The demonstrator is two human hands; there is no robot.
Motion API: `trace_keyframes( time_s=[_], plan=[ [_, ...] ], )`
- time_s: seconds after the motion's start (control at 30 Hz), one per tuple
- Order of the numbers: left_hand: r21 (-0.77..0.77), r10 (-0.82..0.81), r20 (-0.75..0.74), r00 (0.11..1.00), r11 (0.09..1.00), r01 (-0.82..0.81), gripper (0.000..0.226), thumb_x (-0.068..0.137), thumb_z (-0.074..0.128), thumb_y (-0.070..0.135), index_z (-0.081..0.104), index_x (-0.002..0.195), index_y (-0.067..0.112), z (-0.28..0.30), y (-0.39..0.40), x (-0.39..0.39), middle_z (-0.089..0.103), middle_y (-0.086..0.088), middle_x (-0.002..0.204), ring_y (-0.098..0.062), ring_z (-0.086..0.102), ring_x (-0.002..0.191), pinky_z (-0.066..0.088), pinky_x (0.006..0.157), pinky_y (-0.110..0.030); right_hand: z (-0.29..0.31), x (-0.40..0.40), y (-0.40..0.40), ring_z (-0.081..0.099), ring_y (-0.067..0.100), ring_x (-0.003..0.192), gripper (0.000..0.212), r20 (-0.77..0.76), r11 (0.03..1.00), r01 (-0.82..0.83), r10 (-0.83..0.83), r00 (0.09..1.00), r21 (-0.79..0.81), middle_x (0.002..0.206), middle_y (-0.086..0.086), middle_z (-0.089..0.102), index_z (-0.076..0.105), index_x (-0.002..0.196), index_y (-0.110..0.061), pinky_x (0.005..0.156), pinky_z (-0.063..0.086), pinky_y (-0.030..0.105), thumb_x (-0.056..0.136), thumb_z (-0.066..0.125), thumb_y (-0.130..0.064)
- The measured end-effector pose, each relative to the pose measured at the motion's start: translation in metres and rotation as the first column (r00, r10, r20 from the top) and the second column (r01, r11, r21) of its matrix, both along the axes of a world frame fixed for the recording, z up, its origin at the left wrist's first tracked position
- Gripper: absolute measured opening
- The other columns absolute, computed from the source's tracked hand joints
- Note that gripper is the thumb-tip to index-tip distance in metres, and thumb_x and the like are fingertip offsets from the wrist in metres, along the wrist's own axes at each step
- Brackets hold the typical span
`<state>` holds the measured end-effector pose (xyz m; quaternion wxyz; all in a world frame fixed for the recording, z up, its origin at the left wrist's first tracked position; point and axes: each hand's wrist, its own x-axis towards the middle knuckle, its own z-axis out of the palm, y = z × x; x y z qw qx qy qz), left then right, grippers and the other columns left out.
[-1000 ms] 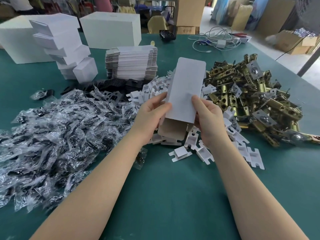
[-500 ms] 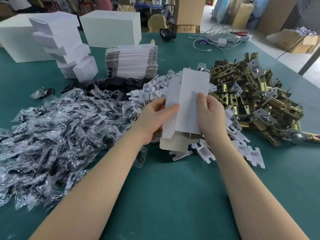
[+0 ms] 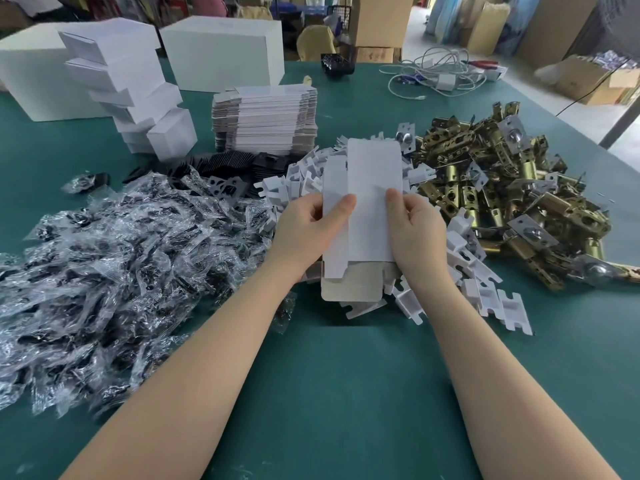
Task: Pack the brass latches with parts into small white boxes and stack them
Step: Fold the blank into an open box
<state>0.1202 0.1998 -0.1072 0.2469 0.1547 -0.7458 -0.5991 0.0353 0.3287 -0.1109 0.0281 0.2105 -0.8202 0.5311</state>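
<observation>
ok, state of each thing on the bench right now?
small white box: part-folded, bottom flaps open, nothing packed yet
left hand: grips box's left side
right hand: grips box's right side
box blanks: flat, stacked
finished boxes: closed, stacked, leaning
brass latches: loose heap

Single head cam, looks fwd and down across green table, near, no 2nd view.

Soft, even daylight reaches my table from about two o'clock, where the floor washes out pale. Shadows stay faint beneath my forearms. Edges bow wide-angle; plastic bags at nine o'clock glint and smear.
</observation>
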Motion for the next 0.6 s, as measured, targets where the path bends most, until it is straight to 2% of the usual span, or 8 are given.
trace_keyframes(
  time_s=[0.07,0.17,0.3,0.4,0.43,0.5,0.53,0.6],
  plan=[
    [-0.01,-0.003,-0.042,0.999,1.0,0.003,0.067,0.084,0.061,0.055,0.059,0.083,-0.013,0.0,-0.003,0.001,0.055,-0.03,0.072,-0.025,0.048,0.062,0.035,0.062,-0.034,0.0,0.002,0.0,0.031,0.004,0.045,0.044,0.039,0.998,-0.033,0.035,0.999,-0.053,0.05,-0.014,0.036,0.04,0.064,-0.021,0.043,0.026,0.016,0.102,0.042,-0.043],
    [0.016,0.033,-0.063,0.997,0.999,-0.032,0.062,0.092,0.062,0.044,0.053,0.081,-0.017,-0.003,-0.006,0.002,0.046,-0.018,0.067,-0.022,0.043,0.064,0.03,0.063,-0.036,-0.001,0.004,-0.003,0.034,0.004,0.05,0.044,0.071,0.996,-0.093,0.093,0.993,0.002,0.06,-0.008,0.042,0.048,0.073,-0.012,0.046,0.028,0.02,0.101,0.043,-0.045],
    [0.017,0.049,-0.021,0.999,0.999,-0.049,0.036,0.09,0.064,0.047,0.062,0.112,0.019,-0.006,0.0,-0.001,0.074,0.007,0.089,-0.016,0.07,0.079,0.056,0.067,-0.031,0.001,0.005,0.0,0.033,0.003,0.048,0.041,-0.006,0.998,-0.06,0.06,0.998,-0.031,0.062,-0.005,0.041,0.043,0.072,-0.015,0.045,0.03,0.017,0.102,0.044,-0.043],
    [0.036,0.033,-0.003,0.999,0.999,-0.033,0.079,0.084,0.074,0.042,0.029,0.148,0.034,-0.008,-0.001,-0.002,0.071,0.008,0.108,-0.004,0.07,0.08,0.051,0.059,-0.013,0.003,0.01,0.001,0.038,-0.001,0.052,0.036,0.008,0.997,-0.021,0.022,1.0,-0.078,0.066,-0.008,0.044,0.046,0.077,-0.02,0.052,0.031,0.016,0.103,0.038,-0.043],
    [0.052,0.035,-0.009,0.999,0.998,-0.035,0.086,0.085,0.074,0.038,0.02,0.152,0.038,-0.008,-0.002,-0.003,0.067,0.007,0.114,-0.004,0.07,0.079,0.05,0.057,-0.013,0.005,0.011,0.0,0.045,-0.006,0.06,0.031,0.055,0.988,-0.059,0.067,0.996,-0.143,0.076,-0.01,0.052,0.054,0.09,-0.022,0.06,0.037,0.016,0.104,0.036,-0.043],
    [0.158,0.034,-0.039,0.999,0.987,-0.027,0.087,0.09,0.066,0.033,0.009,0.156,0.038,-0.008,-0.005,-0.003,0.065,0.016,0.115,-0.001,0.069,0.089,0.054,0.066,-0.016,0.007,0.014,-0.001,0.052,-0.01,0.105,0.035,0.128,0.945,-0.169,0.211,0.969,-0.279,0.121,-0.018,0.056,0.05,0.13,-0.029,0.091,0.043,0.02,0.105,0.03,-0.043],
    [0.235,0.029,-0.065,0.997,0.972,-0.013,0.086,0.091,0.061,0.034,0.006,0.157,0.039,-0.006,-0.006,-0.003,0.064,0.023,0.115,0.001,0.066,0.1,0.057,0.081,-0.022,0.007,0.014,-0.001,0.043,-0.009,0.125,0.039,0.124,0.924,-0.221,0.27,0.955,-0.313,0.135,-0.026,0.046,0.041,0.141,-0.035,0.103,0.037,0.017,0.105,0.029,-0.042],
    [0.342,0.012,-0.107,0.994,0.939,0.026,0.081,0.089,0.053,0.039,0.008,0.156,0.043,-0.005,-0.009,-0.006,0.056,0.021,0.134,-0.008,0.054,0.128,0.045,0.109,-0.043,0.007,0.016,-0.001,0.029,-0.018,0.133,0.039,0.078,0.893,-0.33,0.369,0.926,-0.305,0.139,-0.037,0.038,0.041,0.141,-0.044,0.104,0.026,0.004,0.104,0.032,-0.04]
  ],
)
